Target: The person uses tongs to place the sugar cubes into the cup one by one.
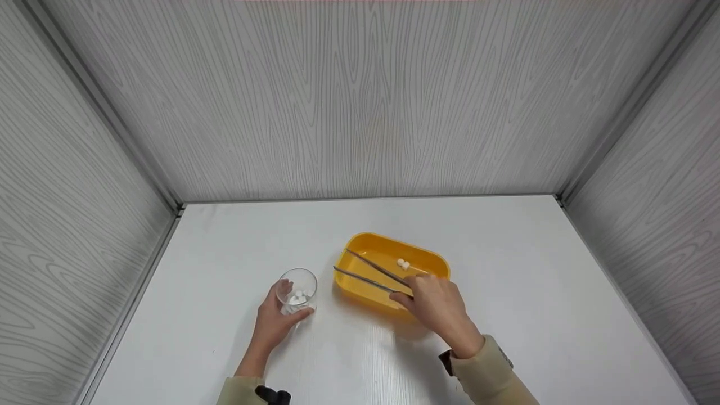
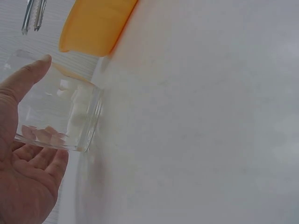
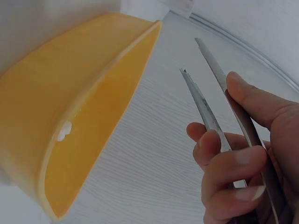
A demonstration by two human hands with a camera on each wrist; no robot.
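A clear glass point(image 1: 297, 288) with several small white pieces point(image 1: 300, 296) inside stands on the table. My left hand point(image 1: 274, 322) holds it, with the thumb on one side and the fingers on the other. In my right hand point(image 1: 436, 304) is a pair of metal tweezers point(image 1: 371, 269), gripped with curled fingers and thumb. Their serrated tips are spread apart with nothing between them, above the left part of a yellow tray point(image 1: 433, 257). Two small white pieces point(image 1: 403, 264) lie together in the tray, right of the tweezers.
The white tabletop point(image 1: 506, 253) extends around the glass and tray. A grey wood-grain panel point(image 1: 360, 112) closes the back, and similar panels stand at the left and right sides.
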